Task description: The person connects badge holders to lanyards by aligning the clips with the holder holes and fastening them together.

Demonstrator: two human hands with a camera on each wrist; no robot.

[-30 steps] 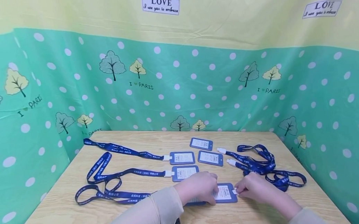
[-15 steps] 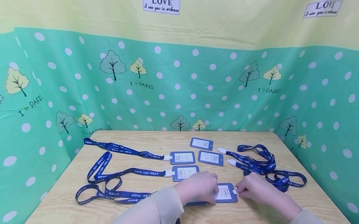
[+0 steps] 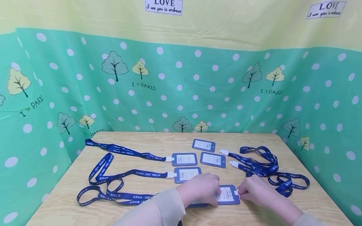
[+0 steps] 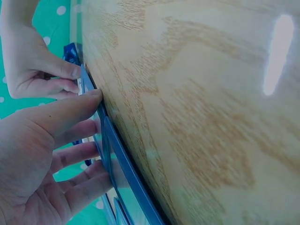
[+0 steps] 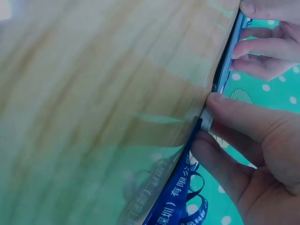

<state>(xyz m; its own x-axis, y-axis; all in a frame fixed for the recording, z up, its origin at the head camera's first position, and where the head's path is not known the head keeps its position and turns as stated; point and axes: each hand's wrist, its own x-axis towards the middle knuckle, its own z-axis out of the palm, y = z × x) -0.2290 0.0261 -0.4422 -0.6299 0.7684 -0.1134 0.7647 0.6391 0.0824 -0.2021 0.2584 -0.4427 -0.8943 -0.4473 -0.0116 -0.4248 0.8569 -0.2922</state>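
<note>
A blue ID card holder (image 3: 229,195) lies flat near the front of the table. My left hand (image 3: 204,190) grips it at its left part, thumb on the near edge and fingers over its face, as the left wrist view shows. At its right end my right hand (image 3: 256,191) pinches the white clip (image 5: 206,120) of a blue lanyard (image 5: 176,194). The clip is at the holder's slot; whether it is fastened is hidden by the fingers. Another card holder (image 3: 197,205) lies mostly hidden under my left hand.
Behind my left hand lie two card holders (image 3: 184,159) (image 3: 187,174) joined to lanyards (image 3: 127,151) stretching left. Two loose holders (image 3: 203,145) (image 3: 212,159) sit farther back. Several lanyards (image 3: 260,163) with white clips bunch at the right. A polka-dot curtain (image 3: 179,88) hangs behind the table.
Both hands stay in place on the card holder and clip. The lanyard under my right hand has shifted slightly; otherwise only the head view drifts a little.
</note>
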